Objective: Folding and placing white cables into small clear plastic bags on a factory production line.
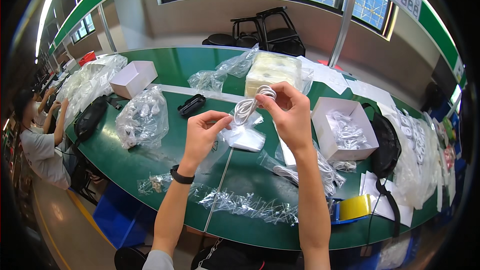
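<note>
Currently gripping white cable coil (244,112) in right hand (291,112), the nearer one, above tabletop (250,236), well in from near edge; slanting long axis down-left toward left hand (204,132); bunching left fingertips there, can't tell if gripping.

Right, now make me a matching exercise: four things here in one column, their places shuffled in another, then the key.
Things
1. coiled white cable
2. black wristband
3. yellow roll
4. black stools

Places
A. beyond the green table, near the wall
B. in the right hand
C. in a blue holder
D. on the wrist of the left hand

Pairs: 1-B; 2-D; 3-C; 4-A
</note>
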A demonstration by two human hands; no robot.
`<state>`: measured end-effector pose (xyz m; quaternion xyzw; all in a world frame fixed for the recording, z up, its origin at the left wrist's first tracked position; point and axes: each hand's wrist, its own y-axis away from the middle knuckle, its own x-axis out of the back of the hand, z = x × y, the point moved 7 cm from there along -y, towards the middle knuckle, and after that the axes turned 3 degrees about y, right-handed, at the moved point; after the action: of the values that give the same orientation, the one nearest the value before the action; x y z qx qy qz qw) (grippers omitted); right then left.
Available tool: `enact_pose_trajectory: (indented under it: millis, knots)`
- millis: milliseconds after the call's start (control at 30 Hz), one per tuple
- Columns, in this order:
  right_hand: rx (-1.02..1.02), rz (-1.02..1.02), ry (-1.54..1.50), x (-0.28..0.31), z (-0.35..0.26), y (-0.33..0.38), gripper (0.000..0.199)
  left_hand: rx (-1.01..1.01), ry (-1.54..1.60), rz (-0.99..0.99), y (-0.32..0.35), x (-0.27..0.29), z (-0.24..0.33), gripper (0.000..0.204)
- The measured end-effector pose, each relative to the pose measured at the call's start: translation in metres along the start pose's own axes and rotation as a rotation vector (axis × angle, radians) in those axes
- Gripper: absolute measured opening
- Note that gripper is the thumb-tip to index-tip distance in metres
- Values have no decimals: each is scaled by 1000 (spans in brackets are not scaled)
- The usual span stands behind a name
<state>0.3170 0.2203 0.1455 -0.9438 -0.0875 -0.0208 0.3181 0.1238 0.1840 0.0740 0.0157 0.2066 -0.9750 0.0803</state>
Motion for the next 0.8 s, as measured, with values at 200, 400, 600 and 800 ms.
enact_pose_trajectory:
  millis: [200,400,600,800]
  knots:
    - [-27,-145,-17,-6,0,1,14,109,62,10,0,5,-9,18]
    - [-10,-147,-16,-12,5,2,16,120,142,-61,-1,-2,-18,26]
    - [4,-141,101,-15,7,2,16,331,321,-132,3,-11,-31,32]
    - [44,-103,204,-12,9,2,17,371,455,-139,2,-10,-29,38]
